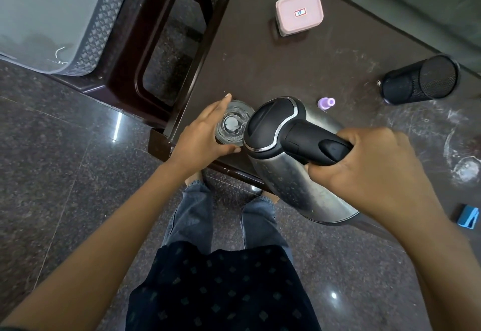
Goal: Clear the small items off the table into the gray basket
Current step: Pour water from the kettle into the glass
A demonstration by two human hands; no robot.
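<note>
Two hands busy at table (299,70) edge: right hand (369,171) wrapped round kettle (286,158) handle, left hand (205,135) cupped on glass (234,124) beside kettle. Lift glass straight, keep upright. Beyond kettle: purple cap (326,103), mesh cup (419,80), pink box (299,12). Gray basket (99,31) far left of kettle.

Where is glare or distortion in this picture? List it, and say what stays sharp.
Head view: bright glare spots on the polished floor; wide-angle bending curves the table edges and gray basket; the kettle, glass and both hands look sharp.
</note>
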